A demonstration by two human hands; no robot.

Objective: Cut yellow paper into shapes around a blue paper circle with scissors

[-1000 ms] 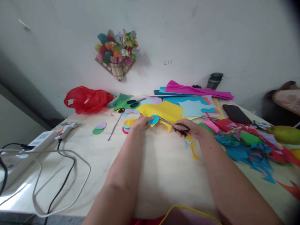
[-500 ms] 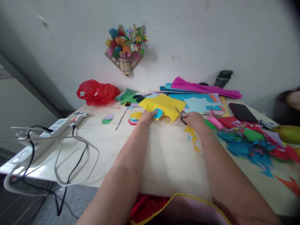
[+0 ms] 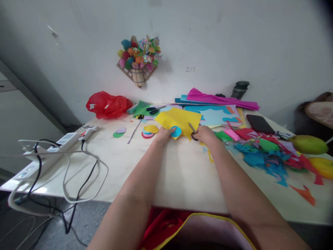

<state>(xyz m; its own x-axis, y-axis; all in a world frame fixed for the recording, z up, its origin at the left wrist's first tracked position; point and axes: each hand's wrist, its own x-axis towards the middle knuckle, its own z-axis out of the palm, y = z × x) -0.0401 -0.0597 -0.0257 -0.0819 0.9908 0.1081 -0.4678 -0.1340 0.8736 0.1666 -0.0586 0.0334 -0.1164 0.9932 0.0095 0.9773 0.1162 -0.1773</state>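
Note:
My left hand (image 3: 164,134) is closed on the lower left edge of a yellow sheet (image 3: 178,118), its thumb pressing a blue paper circle (image 3: 176,131) onto it. In my right hand (image 3: 205,133) is a pair of scissors (image 3: 193,127); the blades lie over the right side of the sheet, and I cannot tell how far apart they are. To the left of my left hand sits a small pile of cut circles, the top one a yellow circle (image 3: 151,129). Yellow scraps (image 3: 210,156) lie below my right wrist.
Coloured scraps (image 3: 262,159) spread over the right side, near a dark phone (image 3: 260,124) and a green fruit (image 3: 309,144). A power strip (image 3: 49,152) with loose cables is at left. Behind are a red plastic bag (image 3: 108,105), black-handled scissors (image 3: 153,110) and a magenta roll (image 3: 221,99).
My right hand has moved left with the scissors, bringing the blades over the yellow sheet. The left hand still holds the sheet and blue circle. The camera view has shifted slightly.

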